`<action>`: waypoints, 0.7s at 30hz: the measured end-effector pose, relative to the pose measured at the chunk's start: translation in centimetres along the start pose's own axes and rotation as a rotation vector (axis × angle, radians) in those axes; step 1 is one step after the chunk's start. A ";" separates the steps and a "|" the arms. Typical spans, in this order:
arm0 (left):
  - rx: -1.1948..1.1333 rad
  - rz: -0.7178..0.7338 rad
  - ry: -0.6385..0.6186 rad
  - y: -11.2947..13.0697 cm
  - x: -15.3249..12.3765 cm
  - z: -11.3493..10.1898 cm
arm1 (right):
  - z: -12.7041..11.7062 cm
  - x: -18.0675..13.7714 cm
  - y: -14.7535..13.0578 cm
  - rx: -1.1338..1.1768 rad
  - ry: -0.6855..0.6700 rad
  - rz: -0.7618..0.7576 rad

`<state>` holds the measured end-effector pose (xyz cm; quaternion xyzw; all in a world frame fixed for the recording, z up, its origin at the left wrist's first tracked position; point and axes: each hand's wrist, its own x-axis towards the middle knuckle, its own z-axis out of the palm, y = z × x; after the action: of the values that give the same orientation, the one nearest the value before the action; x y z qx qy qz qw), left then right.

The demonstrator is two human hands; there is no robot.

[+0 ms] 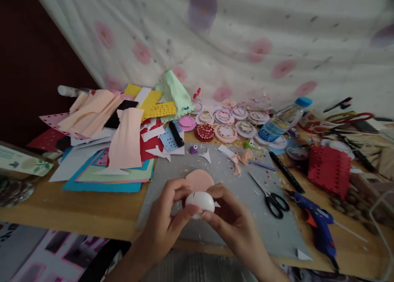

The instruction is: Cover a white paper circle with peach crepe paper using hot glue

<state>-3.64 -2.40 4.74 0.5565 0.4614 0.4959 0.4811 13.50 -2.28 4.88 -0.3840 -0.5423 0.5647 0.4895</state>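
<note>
Near the front of the grey mat (227,183), a small white rounded object (201,200), smooth and glossy with a short dark slit on top, is pinched between both hands. My left hand (163,216) has its thumb and fingers closed on the left side of it. My right hand (235,222) grips the opposite side, thumb tip almost meeting the left thumb. Just behind the object is a peach disc (199,180), close to the fingertips of both hands. Whether the fingers also hold the disc, I cannot tell. The object's exact kind is not clear.
Black-handled scissors (272,202), a black marker (286,173) and a blue glue gun (321,224) lie to the right. Coloured sheets (107,179) pile up at left. Several decorated discs (227,133) and a water bottle (281,122) stand at the back.
</note>
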 end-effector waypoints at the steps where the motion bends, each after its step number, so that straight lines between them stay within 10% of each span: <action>1: 0.033 0.021 0.012 -0.3 0.1 0.2 | -0.3 -0.1 0.3 -0.034 0.031 -0.051; 7: 0.083 0.180 0.074 -1.1 -0.2 1.5 | -1.1 -0.8 1.8 -0.357 0.214 -0.411; 17: 0.353 0.432 -0.161 -0.1 1.4 -0.1 | -1.8 0.0 0.7 0.338 -0.042 0.123; 21: 0.364 0.244 0.053 0.1 1.1 0.8 | -1.3 -0.2 2.2 0.085 0.233 -0.114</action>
<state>-2.78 -1.36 4.90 0.6726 0.4854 0.4733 0.2967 14.46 -2.01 2.54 -0.3946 -0.4782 0.5100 0.5963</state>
